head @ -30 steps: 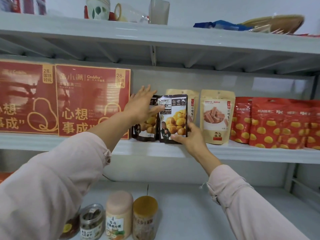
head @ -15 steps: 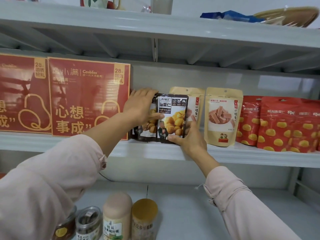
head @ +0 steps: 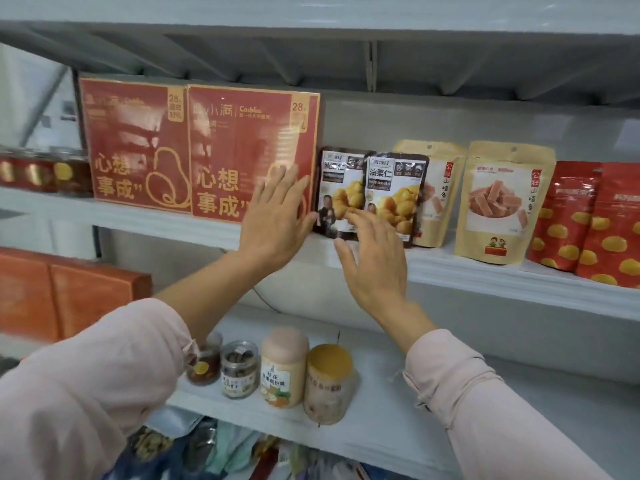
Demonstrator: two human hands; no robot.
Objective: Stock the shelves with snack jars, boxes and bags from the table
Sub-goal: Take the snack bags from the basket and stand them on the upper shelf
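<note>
Sleeves: pink, nearest the camera, both arms reaching up and forward toward the middle shelf (head: 485, 268).
Jars below: four snack jars (head: 277, 372) stand upright on the lower shelf, under both wrists, apparently already stocked.
Left hand (head: 277, 216): spread flat, holding nothing, its fingers across the face of the right-hand red box (head: 249, 150), its thumb edge at or just beside the left chestnut bag (head: 341, 192); contact cannot be told.
Right hand (head: 374, 258): open and empty, fingers loosely curled in front of the lower edge of the right chestnut bag (head: 394, 195).
Chestnut bags: two dark pouches just beyond the fingertips, between the box on the left hand's side and the tan pouches (head: 498, 202) past the right hand.
Orientation: long axis vertical, printed fronts facing outward, the right bag overlapping the left.
Why so: probably stood on their bottom edges and leaned back, labels readable and rows tight; open palms suggest steadying after letting go.
Beyond: red bags (head: 585, 220) farther to the right hand's side.
</note>
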